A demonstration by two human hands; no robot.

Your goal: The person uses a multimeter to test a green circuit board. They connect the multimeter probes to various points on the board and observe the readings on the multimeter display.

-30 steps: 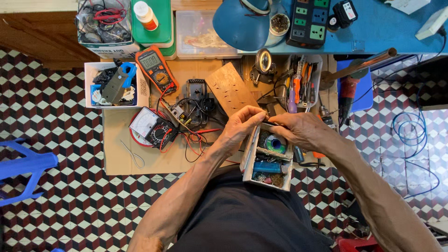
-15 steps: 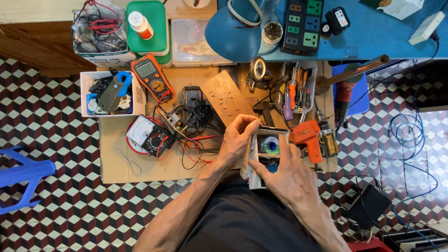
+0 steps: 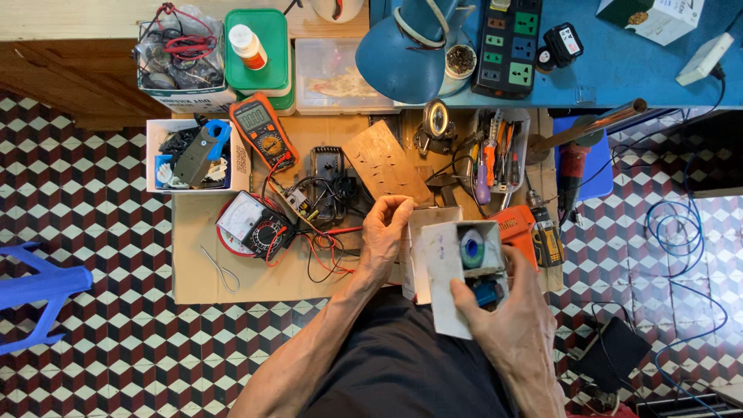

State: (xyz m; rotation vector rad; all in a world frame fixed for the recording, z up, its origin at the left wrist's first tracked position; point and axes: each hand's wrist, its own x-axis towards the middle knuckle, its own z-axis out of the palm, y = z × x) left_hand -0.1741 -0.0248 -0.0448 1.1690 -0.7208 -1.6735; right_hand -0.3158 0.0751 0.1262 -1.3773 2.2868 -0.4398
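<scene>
A blue table [image 3: 619,70] runs along the top right, with a blue lamp shade [image 3: 406,50] over its near edge and a black power strip [image 3: 507,46] with green sockets beside it. A small green-and-white carton [image 3: 654,17] sits at the table's far corner. On the checkered floor a sheet of brown cardboard [image 3: 201,271] carries the clutter. At its upper left stand a clear tub [image 3: 182,58] of cables with a white label strip along its front, a green lidded container [image 3: 259,50] with a white, orange-capped bottle [image 3: 248,45] lying on it, and a clear flat box [image 3: 340,77]. Below them is a white open box [image 3: 190,155] of odds and ends, an orange multimeter [image 3: 263,135], and a white-faced analog meter [image 3: 251,224] trailing red leads. An orange drill [image 3: 530,232] lies to the right.

The white carton [image 3: 453,271] is held up over the lap, open side showing a blue roll [image 3: 472,249] inside. The right hand [image 3: 515,329] grips its lower end from beneath, fingers wrapped around it. The left hand [image 3: 385,232] rests against its left flap, fingers curled, thumb and fingertips pinched together at the top.
</scene>
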